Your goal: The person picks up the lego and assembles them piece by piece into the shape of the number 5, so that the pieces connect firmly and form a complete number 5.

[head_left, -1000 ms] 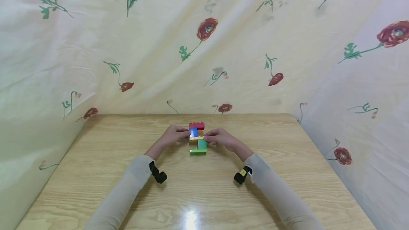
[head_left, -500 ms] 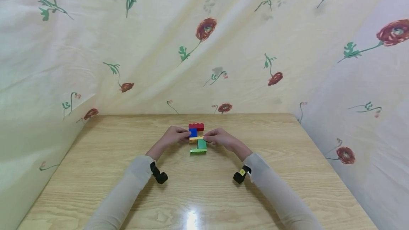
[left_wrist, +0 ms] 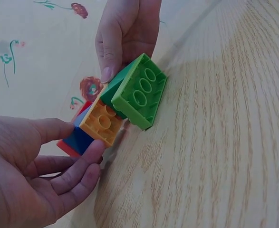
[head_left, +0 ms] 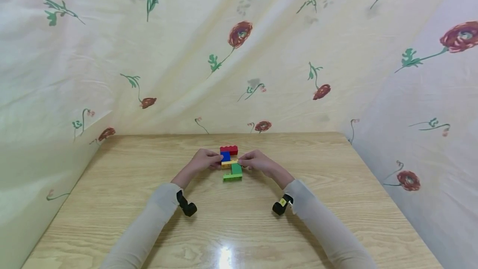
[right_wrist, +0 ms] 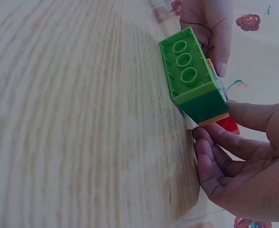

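Five toy building bricks, joined in a staggered stack, are held between both hands in the head view. Farthest away is the red brick [head_left: 229, 150], followed by a blue brick [head_left: 225, 156], an orange one [head_left: 226, 165], a dark green one [head_left: 237, 169] and a light green one [head_left: 233, 177]. My left hand [head_left: 204, 159] pinches the stack at the blue and orange bricks. Opposite, my right hand [head_left: 257, 161] pinches it near the orange and dark green bricks. Both wrist views show the hollow underside of the light green brick [left_wrist: 141, 90]. Whether the stack touches the table cannot be told.
The wood-grain table [head_left: 231, 227] stretches out around the hands. Flower-patterned cloth [head_left: 179, 53] hangs behind it and along both sides. A black wrist camera [head_left: 186, 206] sits on the left wrist, another [head_left: 280, 206] on the right.
The stack has tilted slightly, its red end coming a little nearer to me. Glare on the blue brick has gone. Both hands keep their hold almost in place.
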Available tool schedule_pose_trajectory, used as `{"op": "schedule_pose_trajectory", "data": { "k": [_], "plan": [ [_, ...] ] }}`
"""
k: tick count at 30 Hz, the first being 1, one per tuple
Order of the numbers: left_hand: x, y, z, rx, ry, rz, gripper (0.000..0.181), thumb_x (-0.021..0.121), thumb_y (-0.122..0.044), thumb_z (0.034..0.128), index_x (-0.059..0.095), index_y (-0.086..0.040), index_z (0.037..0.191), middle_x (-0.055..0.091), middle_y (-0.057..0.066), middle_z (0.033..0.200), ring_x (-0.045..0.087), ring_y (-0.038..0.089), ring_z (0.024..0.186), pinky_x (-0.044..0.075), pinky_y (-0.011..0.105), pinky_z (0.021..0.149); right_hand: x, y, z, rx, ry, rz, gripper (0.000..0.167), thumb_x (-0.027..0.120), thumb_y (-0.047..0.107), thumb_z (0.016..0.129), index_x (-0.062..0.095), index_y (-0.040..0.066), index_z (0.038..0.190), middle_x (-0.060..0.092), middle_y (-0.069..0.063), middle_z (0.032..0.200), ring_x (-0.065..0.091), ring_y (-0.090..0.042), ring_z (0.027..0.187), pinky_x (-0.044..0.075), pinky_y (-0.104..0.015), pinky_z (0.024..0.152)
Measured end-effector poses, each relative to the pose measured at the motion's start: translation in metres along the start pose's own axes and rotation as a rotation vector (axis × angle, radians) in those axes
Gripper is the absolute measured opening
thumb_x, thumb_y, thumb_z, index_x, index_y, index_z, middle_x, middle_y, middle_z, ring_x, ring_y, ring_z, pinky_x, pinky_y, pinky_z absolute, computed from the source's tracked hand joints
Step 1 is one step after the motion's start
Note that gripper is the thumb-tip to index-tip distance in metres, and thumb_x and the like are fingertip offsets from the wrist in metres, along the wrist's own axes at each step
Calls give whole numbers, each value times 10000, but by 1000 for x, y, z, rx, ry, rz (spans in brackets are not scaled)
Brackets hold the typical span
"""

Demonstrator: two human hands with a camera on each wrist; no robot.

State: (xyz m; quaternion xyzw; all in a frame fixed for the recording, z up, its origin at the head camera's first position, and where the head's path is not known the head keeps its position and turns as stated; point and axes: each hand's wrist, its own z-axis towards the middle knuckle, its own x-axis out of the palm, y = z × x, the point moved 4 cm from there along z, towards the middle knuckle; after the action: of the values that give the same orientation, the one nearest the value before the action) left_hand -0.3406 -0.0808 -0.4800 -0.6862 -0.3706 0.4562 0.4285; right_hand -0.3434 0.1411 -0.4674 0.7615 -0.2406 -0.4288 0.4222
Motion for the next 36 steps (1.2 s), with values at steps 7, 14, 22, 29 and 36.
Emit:
{"op": "schedule_pose_trajectory", "data": {
  "k": [7, 14, 22, 29, 36],
  "plan": [
    [1, -1, -2, -16, -2, -15, 378, 645, -212, 1014, 668, 71, 1264, 752, 207, 1117, 753, 155, 819, 608, 317, 803, 1, 2, -2, -6, 0, -12, 326, 576, 217, 1050, 686, 4, 1271, 709, -88, 1162, 584, -171, 993, 494, -273, 828],
    [3, -2, -4, 1, 1, -17, 365, 646, -192, 1012, 669, 77, 1258, 748, 224, 1114, 759, 182, 829, 608, 333, 809, 2, 4, -3, -9, -3, -28, 288, 562, 206, 1057, 706, 23, 1227, 678, -46, 1073, 552, -176, 958, 476, -300, 826],
    [4, -4, -5, 9, 3, -20, 351, 651, -169, 1007, 670, 74, 1259, 754, 223, 1092, 759, 173, 814, 608, 315, 783, 2, 5, -4, -19, -19, -47, 284, 574, 207, 1051, 708, 8, 1204, 676, -62, 1065, 542, -158, 934, 457, -280, 786],
    [5, -3, -2, 15, 1, -19, 354, 657, -171, 1004, 670, 72, 1260, 757, 216, 1089, 763, 188, 834, 609, 316, 785, 3, 3, -4, 12, -40, -56, 263, 583, 188, 1045, 714, 9, 1185, 680, -57, 1059, 533, -150, 927, 452, -264, 780],
    [5, -5, -4, 12, 0, -12, 339, 660, -172, 1002, 683, 63, 1246, 762, 207, 1072, 764, 191, 841, 608, 312, 789, 3, 3, -3, 21, -48, -57, 265, 584, 194, 1045, 719, 19, 1191, 684, -56, 1079, 535, -147, 939, 456, -270, 789]
  ]
}}
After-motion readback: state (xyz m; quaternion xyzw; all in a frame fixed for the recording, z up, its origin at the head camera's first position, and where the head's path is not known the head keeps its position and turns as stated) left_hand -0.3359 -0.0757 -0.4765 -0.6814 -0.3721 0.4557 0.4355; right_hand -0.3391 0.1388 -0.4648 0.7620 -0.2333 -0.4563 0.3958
